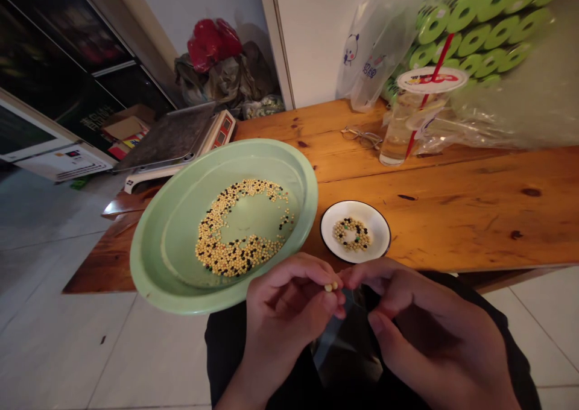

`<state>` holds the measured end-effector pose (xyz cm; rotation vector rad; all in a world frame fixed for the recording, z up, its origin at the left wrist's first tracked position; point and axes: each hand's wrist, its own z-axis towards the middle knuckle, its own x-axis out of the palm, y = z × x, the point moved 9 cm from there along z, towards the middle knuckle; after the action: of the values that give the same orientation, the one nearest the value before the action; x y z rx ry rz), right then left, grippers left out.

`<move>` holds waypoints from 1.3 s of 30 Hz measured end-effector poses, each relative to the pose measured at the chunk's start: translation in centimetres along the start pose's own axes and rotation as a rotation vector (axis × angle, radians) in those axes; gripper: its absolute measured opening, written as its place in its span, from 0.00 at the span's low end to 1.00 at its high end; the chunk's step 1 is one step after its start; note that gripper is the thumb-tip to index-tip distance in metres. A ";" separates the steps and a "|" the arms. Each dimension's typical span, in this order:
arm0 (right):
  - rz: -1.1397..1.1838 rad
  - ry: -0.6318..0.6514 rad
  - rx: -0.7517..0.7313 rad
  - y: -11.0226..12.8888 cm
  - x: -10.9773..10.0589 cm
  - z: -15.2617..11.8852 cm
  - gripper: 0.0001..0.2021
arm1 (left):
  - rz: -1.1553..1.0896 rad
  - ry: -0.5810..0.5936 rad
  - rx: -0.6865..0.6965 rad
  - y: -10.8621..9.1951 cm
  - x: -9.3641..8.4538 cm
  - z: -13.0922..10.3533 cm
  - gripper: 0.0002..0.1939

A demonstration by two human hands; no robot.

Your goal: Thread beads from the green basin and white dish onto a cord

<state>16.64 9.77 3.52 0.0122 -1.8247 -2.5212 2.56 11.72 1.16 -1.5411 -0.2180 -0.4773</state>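
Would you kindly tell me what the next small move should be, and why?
I would probably bring the left hand, which pinches small round pale-yellow pieces, over the shallow round white dish with a dark rim. The pieces sit above the dark-clothed lap, and the dish lies just beyond the hands, so any that slipped would then likely land in it.

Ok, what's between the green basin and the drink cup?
The head view shows wooden surface, then what looks like eyeglasses near the cup.
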 end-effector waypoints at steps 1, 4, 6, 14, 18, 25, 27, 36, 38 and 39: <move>-0.015 -0.003 -0.008 0.2 0.0 0.1 0.10 | -0.001 -0.001 0.003 0.0 0.0 0.0 0.04; -0.014 0.009 -0.022 0.6 0.1 0.3 0.10 | -0.029 0.010 -0.003 0.0 0.1 -0.1 0.04; 0.018 0.013 -0.026 0.5 0.1 0.3 0.10 | -0.061 0.017 -0.015 0.1 0.1 -0.1 0.05; -0.007 0.029 -0.074 0.8 0.2 0.3 0.10 | -0.141 0.080 0.014 0.1 0.3 0.0 0.06; -0.012 0.044 -0.090 0.9 0.3 0.6 0.10 | -0.159 0.074 -0.003 0.4 0.4 0.3 0.05; 0.009 0.079 -0.064 0.5 0.4 0.5 0.10 | -0.168 0.077 -0.042 0.6 0.3 0.5 0.04; 0.017 0.085 -0.054 0.3 0.4 0.4 0.10 | -0.165 0.089 -0.048 0.6 0.2 0.4 0.04; -0.018 0.099 -0.052 0.4 0.4 0.2 0.11 | -0.138 0.125 -0.029 0.9 0.2 0.1 0.05; -0.025 0.100 -0.045 0.4 0.4 0.2 0.11 | -0.125 0.126 -0.037 0.9 0.1 0.0 0.05; -0.032 0.101 -0.041 0.4 0.4 0.3 0.11 | -0.116 0.128 -0.046 1.0 0.1 0.0 0.05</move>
<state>16.27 9.90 3.95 0.1667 -1.7491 -2.5282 3.03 11.69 0.31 -1.5415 -0.1996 -0.6746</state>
